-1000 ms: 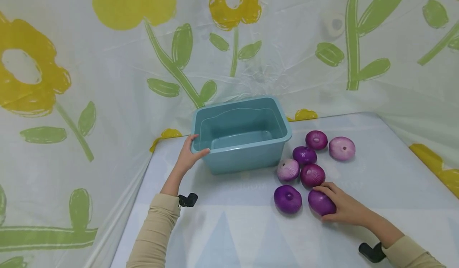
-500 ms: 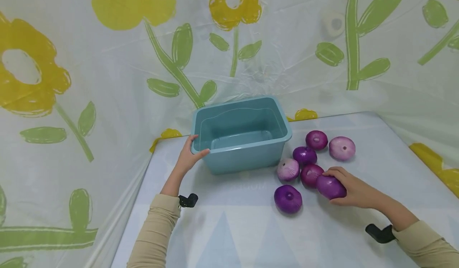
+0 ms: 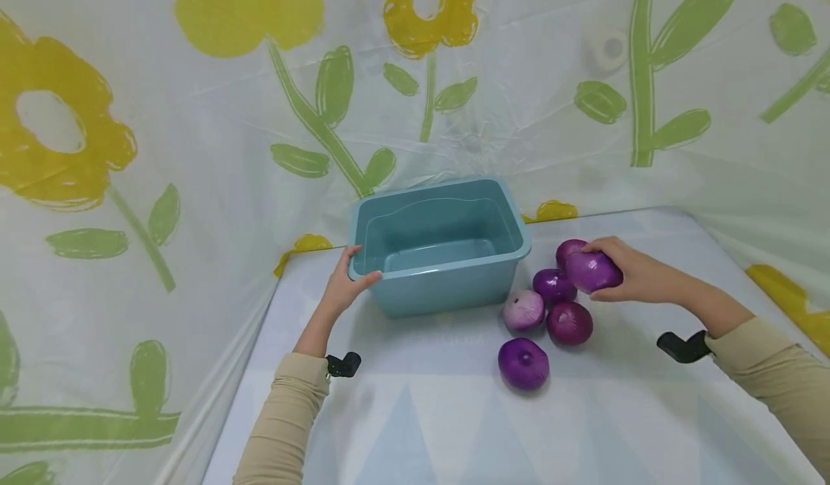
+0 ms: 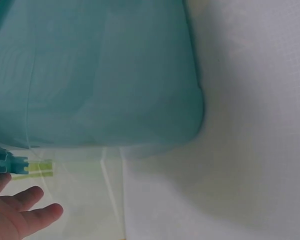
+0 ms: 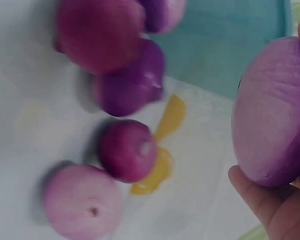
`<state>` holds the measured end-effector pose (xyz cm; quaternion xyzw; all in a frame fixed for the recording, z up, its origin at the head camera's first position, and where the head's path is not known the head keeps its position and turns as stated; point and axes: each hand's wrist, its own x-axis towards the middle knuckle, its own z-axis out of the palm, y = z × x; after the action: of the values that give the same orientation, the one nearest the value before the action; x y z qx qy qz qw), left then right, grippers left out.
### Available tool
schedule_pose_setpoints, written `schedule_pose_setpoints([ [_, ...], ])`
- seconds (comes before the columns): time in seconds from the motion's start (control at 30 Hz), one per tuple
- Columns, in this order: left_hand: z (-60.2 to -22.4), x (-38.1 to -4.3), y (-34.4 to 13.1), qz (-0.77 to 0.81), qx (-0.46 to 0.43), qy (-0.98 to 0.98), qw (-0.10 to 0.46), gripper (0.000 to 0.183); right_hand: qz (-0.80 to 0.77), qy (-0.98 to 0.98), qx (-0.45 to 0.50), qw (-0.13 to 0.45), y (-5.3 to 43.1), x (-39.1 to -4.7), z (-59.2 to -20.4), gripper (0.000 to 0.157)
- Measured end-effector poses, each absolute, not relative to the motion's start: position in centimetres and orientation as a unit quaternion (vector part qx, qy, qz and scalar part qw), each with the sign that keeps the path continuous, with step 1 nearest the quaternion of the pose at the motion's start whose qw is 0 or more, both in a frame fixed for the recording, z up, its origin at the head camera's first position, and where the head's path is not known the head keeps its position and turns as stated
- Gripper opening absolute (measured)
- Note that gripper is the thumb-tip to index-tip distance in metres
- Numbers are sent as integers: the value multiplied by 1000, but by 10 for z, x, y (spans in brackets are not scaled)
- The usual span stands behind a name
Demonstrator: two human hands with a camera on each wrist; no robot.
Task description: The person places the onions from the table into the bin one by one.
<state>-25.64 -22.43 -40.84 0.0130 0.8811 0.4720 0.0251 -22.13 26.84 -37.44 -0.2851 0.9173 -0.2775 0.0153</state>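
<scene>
My right hand (image 3: 638, 272) grips a purple onion (image 3: 593, 272) above the group of onions. In the right wrist view, the thumb and fingers hold that raised onion (image 5: 272, 115) by its sides. My left hand (image 3: 344, 283) holds the near left corner of a teal plastic bin (image 3: 447, 290), thumb over the front rim and a fingertip on the left rim. Three of its fingers (image 4: 42, 216) show fairly straight in the left wrist view. Inside the bin only the bare bottom shows.
Right of the bin lie a dark onion (image 3: 554, 285), a pale onion (image 3: 524, 310), a magenta onion (image 3: 570, 323) and a deep purple onion (image 3: 523, 364). Another pale onion (image 5: 82, 202) shows in the right wrist view. A flowered sheet (image 3: 519, 110) hangs behind the table.
My right hand has lifted the purple onion off the table and carried it away from me, over the far onions. The left hand stays on the bin's corner.
</scene>
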Motion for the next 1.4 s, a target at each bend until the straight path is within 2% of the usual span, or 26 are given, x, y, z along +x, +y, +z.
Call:
schedule_pose_setpoints([
  [0.33,-413,-258,-224,482,11,876,23,77,-254,923,-290,-1,248,-281,-310,68],
  [0.57,-414,-259,-224,486,7,874,22,77,-247,929,-273,24,215,-316,-282,70],
  [0.77,-413,-257,-226,490,2,871,22,76,-254,926,-274,47,178,-347,-280,74],
  [0.97,-412,-258,-225,485,4,874,24,77,-291,919,-256,73,144,-361,-281,79],
  [1.23,-412,-259,-225,489,6,872,21,76,-325,913,-239,49,109,-372,-289,75],
  [1.4,-414,-260,-226,492,5,870,24,75,-334,915,-220,46,100,-372,-291,79],
])
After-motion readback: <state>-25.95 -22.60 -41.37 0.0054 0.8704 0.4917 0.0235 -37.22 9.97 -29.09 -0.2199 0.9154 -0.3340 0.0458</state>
